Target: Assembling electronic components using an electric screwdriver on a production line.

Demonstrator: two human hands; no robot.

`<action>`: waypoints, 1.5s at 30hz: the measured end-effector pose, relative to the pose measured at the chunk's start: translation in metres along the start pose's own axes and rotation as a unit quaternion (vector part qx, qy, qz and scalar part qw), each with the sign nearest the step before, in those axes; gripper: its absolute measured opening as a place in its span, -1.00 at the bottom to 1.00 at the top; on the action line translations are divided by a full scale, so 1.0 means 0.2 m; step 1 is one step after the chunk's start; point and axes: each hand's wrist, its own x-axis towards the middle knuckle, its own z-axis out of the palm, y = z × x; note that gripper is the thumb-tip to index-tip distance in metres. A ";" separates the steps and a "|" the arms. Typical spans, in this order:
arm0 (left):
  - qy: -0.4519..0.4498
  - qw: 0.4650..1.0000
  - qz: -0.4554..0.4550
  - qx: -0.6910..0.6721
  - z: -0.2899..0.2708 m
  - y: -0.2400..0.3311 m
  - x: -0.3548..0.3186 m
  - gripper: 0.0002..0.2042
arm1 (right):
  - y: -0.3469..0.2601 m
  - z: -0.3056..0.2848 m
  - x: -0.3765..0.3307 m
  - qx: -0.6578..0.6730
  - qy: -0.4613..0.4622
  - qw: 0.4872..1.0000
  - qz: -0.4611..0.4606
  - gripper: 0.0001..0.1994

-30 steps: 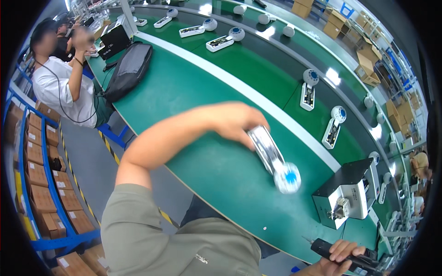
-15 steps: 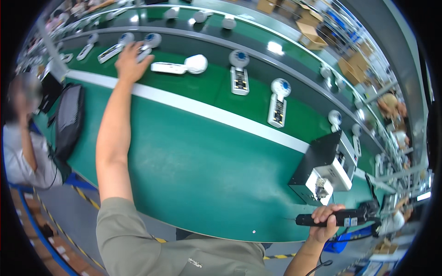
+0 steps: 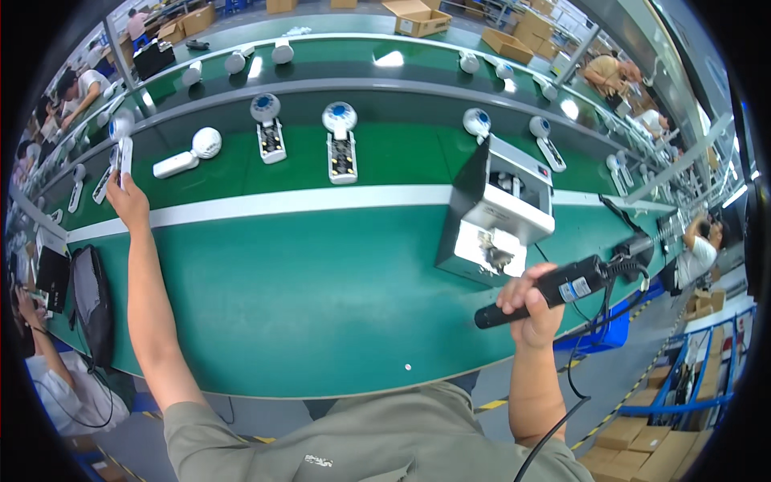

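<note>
Green conveyor table (image 3: 321,297) with a white stripe (image 3: 305,202) running along it. Three white handheld fan units lie beyond the stripe: one on its side (image 3: 186,153), two face-up with blue-centred heads (image 3: 268,128) (image 3: 340,143). Grey-white box fixture (image 3: 499,210) stands right of centre. Black bag (image 3: 95,299) hangs at the left edge. Cardboard boxes (image 3: 418,16) at the far side. Seated person (image 3: 699,251) far right.

Left hand (image 3: 128,201) covering the lower end of a white device (image 3: 123,154), far conveyor items too small to identify
</note>
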 end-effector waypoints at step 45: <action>-0.585 0.597 0.365 -0.410 -0.73 1.91 -1.42 -0.53 | -0.05 -0.04 0.25 0.074 -0.162 0.984 -0.029 -0.66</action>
